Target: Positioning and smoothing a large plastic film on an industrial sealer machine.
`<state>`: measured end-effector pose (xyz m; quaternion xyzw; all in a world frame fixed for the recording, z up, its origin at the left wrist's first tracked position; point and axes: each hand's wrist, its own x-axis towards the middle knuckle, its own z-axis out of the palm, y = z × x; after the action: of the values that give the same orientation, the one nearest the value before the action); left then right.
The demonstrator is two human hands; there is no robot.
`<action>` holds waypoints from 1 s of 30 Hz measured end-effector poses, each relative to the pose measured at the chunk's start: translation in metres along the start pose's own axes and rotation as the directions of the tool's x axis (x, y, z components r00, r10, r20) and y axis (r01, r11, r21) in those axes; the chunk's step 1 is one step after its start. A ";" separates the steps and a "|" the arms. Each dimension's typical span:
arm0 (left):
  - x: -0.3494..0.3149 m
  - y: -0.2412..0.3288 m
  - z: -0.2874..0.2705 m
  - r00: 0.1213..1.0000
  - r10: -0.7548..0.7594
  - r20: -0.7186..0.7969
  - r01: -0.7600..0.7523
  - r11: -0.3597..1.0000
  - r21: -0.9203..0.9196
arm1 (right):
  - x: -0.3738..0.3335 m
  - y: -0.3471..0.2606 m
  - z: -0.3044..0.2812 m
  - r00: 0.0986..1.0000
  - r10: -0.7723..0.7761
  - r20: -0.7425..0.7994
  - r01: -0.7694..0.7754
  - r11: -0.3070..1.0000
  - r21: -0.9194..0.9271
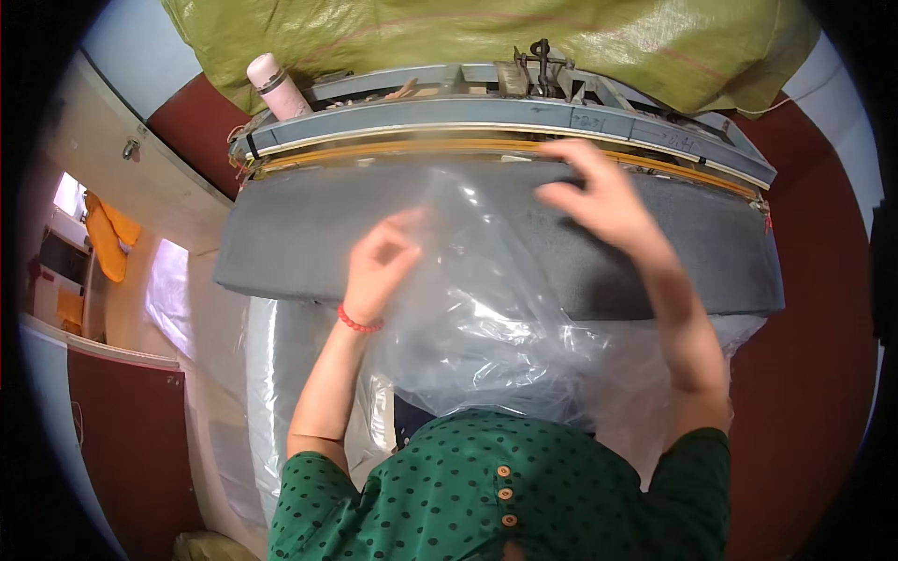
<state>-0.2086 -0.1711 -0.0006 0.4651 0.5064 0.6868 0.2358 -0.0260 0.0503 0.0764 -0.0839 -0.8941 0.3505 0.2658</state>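
A clear plastic sheet point(477, 309), shiny and creased, drapes from the grey padded board point(290, 234) down toward my lap. My left hand point(379, 262), with a red bead bracelet on its wrist, pinches the left side of this sheet between thumb and fingers; the fingertips are smeared by motion. Over the right half of the board, my right hand point(603, 201) is open, thumb and fingers apart, holding nothing. Its fingertips are nearest to the orange-yellow strip point(412, 147) along the board's far side.
Behind the board runs a blue-grey metal frame point(393, 114) with a dark metal clamp point(541, 65) on it. A pink bottle point(278, 87) leans at its left end. Olive woven sheeting point(449, 33) hangs behind. More clear plastic point(267, 374) lies at the left, near an opening in the wall.
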 end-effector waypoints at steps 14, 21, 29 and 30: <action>-0.059 -0.001 -0.022 0.536 -0.426 0.729 0.236 0.904 0.356 | 0.017 -0.023 -0.016 0.905 0.206 -0.372 -0.037 0.909 0.415; -0.181 -0.038 -0.185 0.410 -0.904 0.121 0.513 0.338 0.789 | -0.070 0.102 -0.174 0.468 0.228 -0.854 -0.317 0.945 0.079; -0.051 0.132 -0.272 0.629 0.712 -0.311 0.495 -0.060 0.867 | -0.208 0.266 -0.238 0.440 0.235 -0.867 -0.643 0.756 -0.121; -0.036 0.135 -0.244 0.467 0.838 -0.283 0.389 0.092 0.916 | -0.225 0.284 -0.243 0.408 0.256 -0.876 -0.676 0.730 -0.102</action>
<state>-0.3862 -0.3665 0.0957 0.1877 0.7482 0.3303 -0.5439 0.2833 0.3262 -0.0587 -0.5479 -0.6552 0.1176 0.5066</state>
